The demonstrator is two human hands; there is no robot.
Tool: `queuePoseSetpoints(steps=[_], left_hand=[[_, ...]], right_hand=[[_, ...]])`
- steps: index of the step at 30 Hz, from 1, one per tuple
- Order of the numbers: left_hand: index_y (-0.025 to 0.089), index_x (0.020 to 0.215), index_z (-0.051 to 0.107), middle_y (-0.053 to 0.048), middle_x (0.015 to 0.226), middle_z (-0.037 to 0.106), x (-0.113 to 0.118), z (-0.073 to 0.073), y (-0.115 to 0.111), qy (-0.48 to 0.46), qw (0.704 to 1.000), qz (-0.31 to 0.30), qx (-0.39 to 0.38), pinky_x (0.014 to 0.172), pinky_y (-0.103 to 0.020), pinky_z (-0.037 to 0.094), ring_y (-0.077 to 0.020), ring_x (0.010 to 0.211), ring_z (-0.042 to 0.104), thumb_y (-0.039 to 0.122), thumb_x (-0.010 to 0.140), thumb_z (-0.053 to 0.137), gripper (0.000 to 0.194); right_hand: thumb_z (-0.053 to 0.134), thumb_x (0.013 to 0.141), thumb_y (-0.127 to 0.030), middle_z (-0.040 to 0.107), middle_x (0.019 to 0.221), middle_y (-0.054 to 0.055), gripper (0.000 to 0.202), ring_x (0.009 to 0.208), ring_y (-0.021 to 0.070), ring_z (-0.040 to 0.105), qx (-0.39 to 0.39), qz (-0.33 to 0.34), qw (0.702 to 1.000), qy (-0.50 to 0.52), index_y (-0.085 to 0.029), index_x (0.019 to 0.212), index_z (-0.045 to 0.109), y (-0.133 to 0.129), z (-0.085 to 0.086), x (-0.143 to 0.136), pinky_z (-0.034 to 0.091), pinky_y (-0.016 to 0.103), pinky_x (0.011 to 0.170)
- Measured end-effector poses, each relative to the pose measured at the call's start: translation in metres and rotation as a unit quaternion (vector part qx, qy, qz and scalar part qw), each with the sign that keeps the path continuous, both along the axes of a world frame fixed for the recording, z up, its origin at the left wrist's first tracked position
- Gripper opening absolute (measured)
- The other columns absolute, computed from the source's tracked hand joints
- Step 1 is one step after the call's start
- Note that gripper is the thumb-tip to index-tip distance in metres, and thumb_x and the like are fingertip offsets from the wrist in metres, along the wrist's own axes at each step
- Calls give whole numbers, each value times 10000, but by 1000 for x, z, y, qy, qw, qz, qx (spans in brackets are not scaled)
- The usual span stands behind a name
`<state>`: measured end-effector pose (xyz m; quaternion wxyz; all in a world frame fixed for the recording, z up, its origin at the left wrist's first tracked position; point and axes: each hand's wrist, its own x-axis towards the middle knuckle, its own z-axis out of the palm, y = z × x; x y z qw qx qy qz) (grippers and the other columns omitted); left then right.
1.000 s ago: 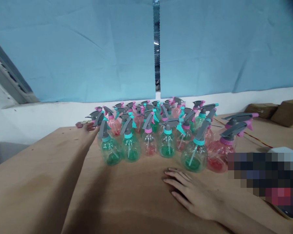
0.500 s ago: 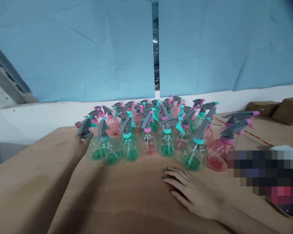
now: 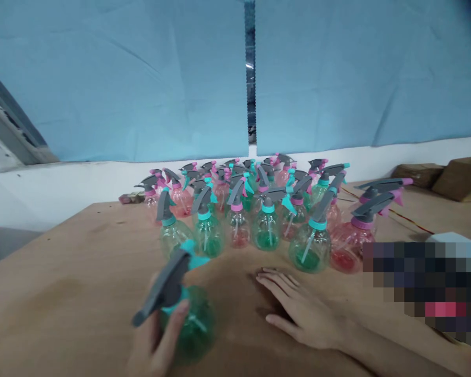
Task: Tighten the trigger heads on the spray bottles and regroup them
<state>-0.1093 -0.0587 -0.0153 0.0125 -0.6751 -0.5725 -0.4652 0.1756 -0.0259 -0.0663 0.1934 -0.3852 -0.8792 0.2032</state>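
A green spray bottle (image 3: 196,330) with a grey and turquoise trigger head is gripped at its neck by my left hand (image 3: 160,335), close to me at the lower left. The bottle tilts and is slightly blurred. My right hand (image 3: 294,309) lies flat on the wooden table with its fingers spread, holding nothing. Just beyond it stands a clear spray bottle with green at its base (image 3: 311,254). Several more spray bottles, green and pink, stand upright in a group behind, among them a pink-collared one (image 3: 239,230).
The wooden table (image 3: 82,272) reaches to a white wall with a blue sheet (image 3: 141,94) above. Cardboard boxes (image 3: 465,178) lie at the back right, near a red and yellow cord (image 3: 412,222). A small object (image 3: 131,198) sits at the far left edge. A pixelated patch hides the right side.
My left hand has lifted the leftmost green spray bottle out of the group and brought it toward me. My right hand has shifted very slightly left, still flat on the table.
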Motion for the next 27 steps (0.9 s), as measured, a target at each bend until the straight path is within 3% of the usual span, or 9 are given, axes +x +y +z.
queuePoseSetpoints(steps=[2, 4, 6, 9, 13, 17, 19, 22, 27], left_hand=[[223, 1008, 574, -31, 754, 611, 34, -5, 13, -6, 991, -134, 13, 727, -340, 453, -224, 731, 573, 337, 837, 449, 240], [188, 1030, 555, -53, 791, 595, 66, -4, 34, -19, 968, -247, -34, 711, -321, 455, -203, 715, 561, 305, 843, 443, 248], [164, 1055, 531, -72, 857, 578, 92, -1, 55, -50, 954, -296, -22, 761, -329, 440, -202, 782, 554, 279, 849, 434, 255], [152, 986, 540, -87, 893, 565, 114, 1, 78, -84, 943, -322, -3, 799, -349, 414, -213, 844, 536, 282, 852, 433, 216], [161, 923, 560, -73, 892, 579, 117, -6, 87, -138, 937, -318, -30, 818, -333, 401, -210, 860, 534, 295, 828, 490, 179], [175, 909, 559, -50, 889, 579, 113, -11, 91, -275, 915, -288, -60, 845, -315, 389, -191, 873, 525, 306, 816, 516, 167], [174, 854, 562, -37, 854, 565, 112, -10, 96, -330, 887, -310, -89, 837, -315, 390, -185, 851, 521, 322, 795, 538, 160], [165, 765, 579, -30, 795, 553, 111, -4, 103, -338, 853, -359, -170, 803, -316, 388, -182, 806, 516, 324, 745, 593, 161], [163, 928, 627, -50, 815, 591, 107, 8, 106, -301, 801, -443, -267, 790, -332, 370, -189, 821, 527, 336, 742, 589, 257]], right_hand=[[403, 904, -399, 301, 1450, 87, 599, 1319, 262, 276, -19, -4, 1000, 23, -217, 1424, 167, 1, -7, 0, 248, 485, 1076], [353, 924, -378, 232, 1478, 86, 603, 1338, 264, 234, -32, -17, 997, 64, -231, 1436, 72, 3, -17, 1, 230, 505, 1076], [358, 921, -366, 168, 1496, 87, 635, 1353, 267, 184, -17, -27, 993, 115, -232, 1436, 12, 6, -25, 1, 226, 503, 1077], [445, 882, -331, 123, 1502, 104, 723, 1359, 269, 159, 22, -60, 983, 174, -223, 1428, -16, 10, -30, -3, 232, 484, 1080], [603, 766, -277, 156, 1484, 137, 908, 1344, 292, 202, 12, -108, 978, 179, -236, 1417, -29, 14, -28, -12, 262, 501, 1062], [650, 711, -240, 174, 1469, 136, 957, 1340, 307, 208, -12, -139, 972, 188, -262, 1404, -10, 11, -24, -13, 251, 531, 1059], [650, 700, -214, 191, 1456, 133, 942, 1335, 314, 212, -16, -142, 970, 195, -266, 1399, 22, 9, -22, -11, 245, 540, 1060], [662, 672, -197, 218, 1435, 149, 949, 1319, 344, 234, -13, -121, 975, 188, -253, 1397, 52, 5, -23, -8, 259, 550, 1048], [669, 669, -241, 221, 1434, 155, 935, 1321, 361, 219, -24, -127, 978, 166, -245, 1392, 77, 3, -29, -7, 285, 550, 1031]])
